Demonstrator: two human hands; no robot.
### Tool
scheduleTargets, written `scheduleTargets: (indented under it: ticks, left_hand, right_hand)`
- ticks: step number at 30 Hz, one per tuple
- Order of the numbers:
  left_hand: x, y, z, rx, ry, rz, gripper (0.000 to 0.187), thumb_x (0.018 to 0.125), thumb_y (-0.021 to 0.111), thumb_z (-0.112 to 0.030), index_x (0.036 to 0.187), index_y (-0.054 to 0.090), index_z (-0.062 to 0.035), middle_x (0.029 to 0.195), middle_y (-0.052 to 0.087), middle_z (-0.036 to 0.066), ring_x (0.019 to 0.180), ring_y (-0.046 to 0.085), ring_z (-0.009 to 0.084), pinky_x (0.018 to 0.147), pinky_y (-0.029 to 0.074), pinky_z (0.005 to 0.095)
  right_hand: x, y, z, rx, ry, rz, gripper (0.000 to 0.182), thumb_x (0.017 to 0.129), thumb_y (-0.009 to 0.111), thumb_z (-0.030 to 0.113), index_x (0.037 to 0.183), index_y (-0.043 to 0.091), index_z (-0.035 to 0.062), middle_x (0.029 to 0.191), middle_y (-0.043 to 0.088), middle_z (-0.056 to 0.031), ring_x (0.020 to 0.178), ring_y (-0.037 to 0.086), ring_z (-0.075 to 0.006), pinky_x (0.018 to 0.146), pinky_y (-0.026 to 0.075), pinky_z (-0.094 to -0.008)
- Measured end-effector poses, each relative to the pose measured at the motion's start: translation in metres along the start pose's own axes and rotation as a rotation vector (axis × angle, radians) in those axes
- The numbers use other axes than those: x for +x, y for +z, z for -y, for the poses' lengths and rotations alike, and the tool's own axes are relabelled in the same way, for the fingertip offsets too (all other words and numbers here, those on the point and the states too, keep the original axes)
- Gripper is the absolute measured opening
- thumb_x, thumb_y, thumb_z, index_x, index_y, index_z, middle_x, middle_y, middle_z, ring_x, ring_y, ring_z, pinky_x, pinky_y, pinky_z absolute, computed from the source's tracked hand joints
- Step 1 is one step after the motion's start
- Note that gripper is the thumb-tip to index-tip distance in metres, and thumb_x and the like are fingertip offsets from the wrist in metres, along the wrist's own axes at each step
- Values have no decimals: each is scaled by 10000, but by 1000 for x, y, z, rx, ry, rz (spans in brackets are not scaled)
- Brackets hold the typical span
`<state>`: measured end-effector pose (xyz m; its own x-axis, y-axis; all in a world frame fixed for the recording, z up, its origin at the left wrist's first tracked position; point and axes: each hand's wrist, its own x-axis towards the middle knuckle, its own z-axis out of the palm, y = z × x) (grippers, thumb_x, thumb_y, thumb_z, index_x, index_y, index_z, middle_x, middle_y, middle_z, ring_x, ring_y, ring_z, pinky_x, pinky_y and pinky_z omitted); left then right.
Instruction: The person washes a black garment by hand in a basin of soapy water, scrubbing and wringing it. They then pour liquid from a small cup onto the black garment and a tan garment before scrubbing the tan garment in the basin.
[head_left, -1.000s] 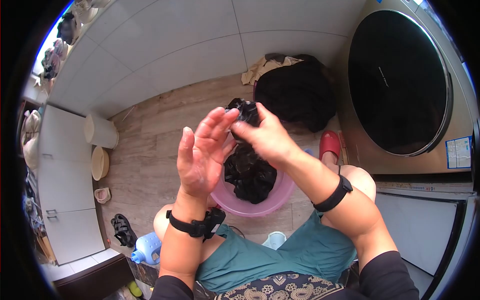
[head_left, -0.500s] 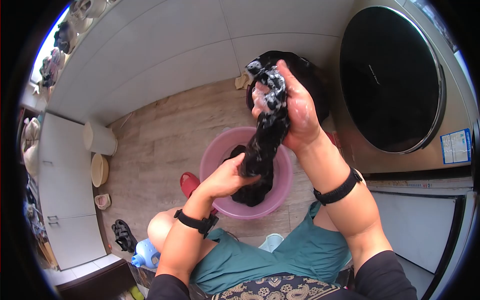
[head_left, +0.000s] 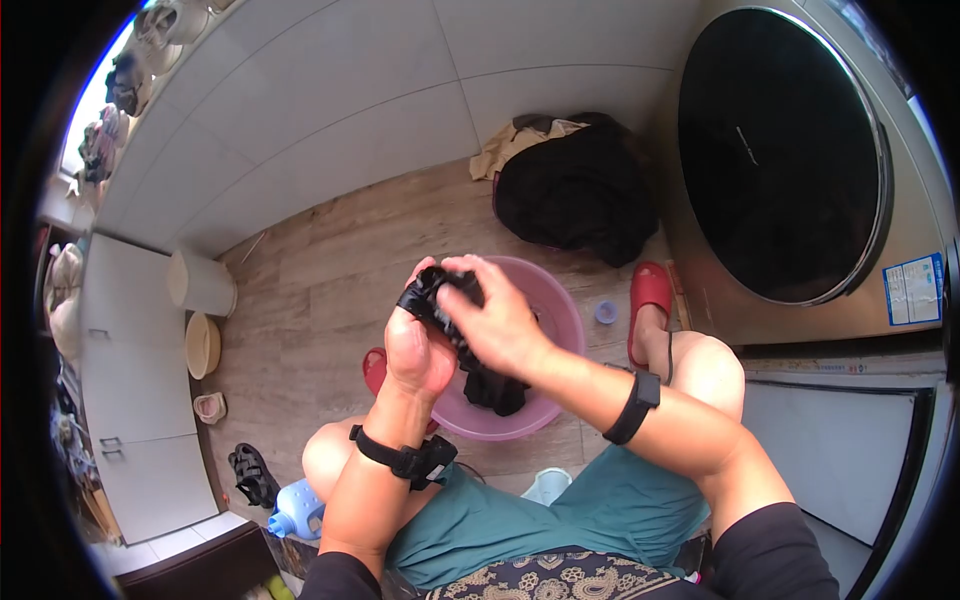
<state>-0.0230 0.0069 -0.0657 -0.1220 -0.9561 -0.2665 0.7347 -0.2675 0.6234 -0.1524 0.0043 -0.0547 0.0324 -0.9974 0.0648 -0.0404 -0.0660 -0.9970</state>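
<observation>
Down close, my teal shorts (head_left: 520, 520) and bare knees fill the 6 o'clock edge. Just above them my left hand (head_left: 418, 350) and right hand (head_left: 497, 325) press together around a wet black cloth (head_left: 440, 297); both are closed on it, left palm cupping from below, right fingers wrapped over the top. The rest of the cloth hangs down into the pink basin (head_left: 553, 312), which sits on the wood-look floor (head_left: 330, 290) directly under my hands.

At 7 o'clock a blue detergent bottle (head_left: 295, 510) lies by my knee, with black sandals (head_left: 248, 475) beside it. My foot in a red slipper (head_left: 650, 295) rests at 3 o'clock of the basin, a small blue cap (head_left: 606, 312) between them. Farther out at 1 o'clock a heap of dark laundry (head_left: 575, 190) lies against the washing machine (head_left: 790, 160). At 9 o'clock stand a white cabinet (head_left: 140, 370) and a pale bin (head_left: 200, 283), and a grey tiled wall (head_left: 330, 90) runs across 12 o'clock.

Half a second ago my right hand held the soapy cloth stretched high toward the laundry heap while my left gripped its lower end; now both hands have come together low over the basin, the cloth bunched between them.
</observation>
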Motion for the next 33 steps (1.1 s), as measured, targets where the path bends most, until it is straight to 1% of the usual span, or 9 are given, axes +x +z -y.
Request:
scheduleTargets:
  ticks: [4,10,11,15,18,19,26,29,33]
  left_hand:
    - [-5,-2,-7,-45,-59,19,300,1018,412,-249,1223,566,-92,1136,662,116,1040,654,270,949,536,425]
    - [-16,3,12,-73,-72,-10,364,1000,415,-327,1164,615,-72,1186,651,92,1104,633,225,985,503,375]
    - [-17,2,13,-43,-76,-81,342,1013,399,-299,1163,614,-79,1157,655,75,1103,625,216,981,500,369]
    - [-20,23,19,95,-54,-278,361,1024,364,-273,1227,595,-84,1207,653,67,1119,622,212,1007,480,378]
    - [-22,23,14,93,-128,-136,390,1021,346,-263,1254,584,-62,1236,650,72,1134,619,216,1019,472,397]
    - [-23,26,10,95,-150,-130,411,1011,350,-272,1257,577,-34,1234,653,89,1151,615,235,1035,464,409]
    - [-19,31,-11,-41,-113,140,373,983,448,-231,1288,549,-43,1235,640,104,1155,612,229,1050,460,405]
    - [-13,27,-6,-13,-116,-68,407,1045,439,-384,1240,576,-54,1164,672,104,1087,648,233,981,511,399]
    - [1,4,-7,24,-166,-133,509,1050,404,-474,1072,631,-18,1030,694,128,930,684,252,885,559,400]
  right_hand:
    - [-32,16,-3,-337,-206,70,665,865,680,279,1445,434,67,1495,328,-337,1339,373,-540,1106,363,-499]
    - [-13,14,-13,-303,-226,118,539,838,680,209,1334,513,82,1387,504,-249,1204,549,-425,960,491,-445]
    - [-12,14,-4,-252,-168,58,352,878,649,116,1218,588,49,1127,665,-187,1038,644,-395,870,526,-407]
    - [11,10,-6,-150,190,14,271,887,624,230,1083,642,45,838,661,-268,932,650,-447,777,523,-468]
    - [32,-1,-14,630,763,0,365,1010,558,350,1061,644,-1,807,684,-107,711,677,-242,677,517,-387]
    - [33,-4,-18,674,740,-33,405,1041,510,382,1017,645,1,813,633,-36,668,605,-144,635,502,-359]
    - [49,-11,-11,428,327,-268,164,999,505,117,1149,555,76,921,655,-102,752,668,-184,669,572,-335]
    - [21,2,-14,291,123,-147,354,859,501,-20,1193,602,40,1102,637,-100,1067,603,-196,973,451,-300]
    - [-19,12,-2,-196,-264,34,381,841,625,98,1210,568,22,1232,540,-229,1207,521,-395,1042,420,-429]
